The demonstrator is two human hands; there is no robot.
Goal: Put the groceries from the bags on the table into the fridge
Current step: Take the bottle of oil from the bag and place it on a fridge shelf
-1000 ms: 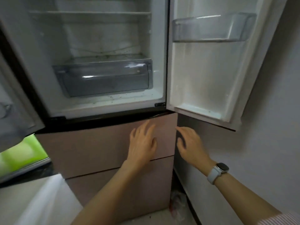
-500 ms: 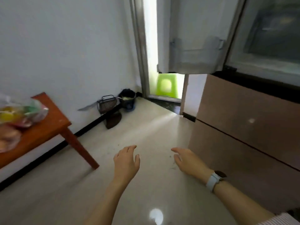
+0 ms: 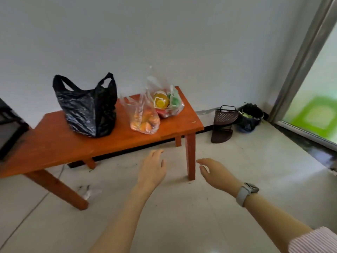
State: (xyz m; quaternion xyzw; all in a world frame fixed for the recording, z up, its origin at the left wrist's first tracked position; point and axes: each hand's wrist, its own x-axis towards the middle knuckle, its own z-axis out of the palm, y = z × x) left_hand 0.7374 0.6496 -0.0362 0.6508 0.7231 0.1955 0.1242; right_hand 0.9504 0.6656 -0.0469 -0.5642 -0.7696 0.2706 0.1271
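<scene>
— While both hands hang over the floor, what do they hold?
— Nothing. The left hand (image 3: pixel 152 170) has its fingers straight and loosely spread, palm down. The right hand (image 3: pixel 217 173) is relaxed too, thumb apart from the fingers, with a watch (image 3: pixel 246 193) on the wrist and a striped sleeve (image 3: pixel 313 241) at the frame's edge.
— And the groceries?
— On the table (image 3: pixel 54 143), against the wall, well apart from both hands. A black bag (image 3: pixel 87 110) stands on the left. Just beside it is a clear bag (image 3: pixel 144 115) of orange, rounded produce. Behind that, touching it, a second clear bag (image 3: pixel 168 102) shows something yellow, green and red.
— Any label or writing to read?
— None I can make out; the second clear bag's contents are too blurred to read.
— Anything else around?
— A dark appliance (image 3: pixel 9 126) sits on the table's left end. On the floor by the wall are a brown rack (image 3: pixel 223 125) and a bin (image 3: pixel 250 117), near a doorframe (image 3: pixel 300 59).
</scene>
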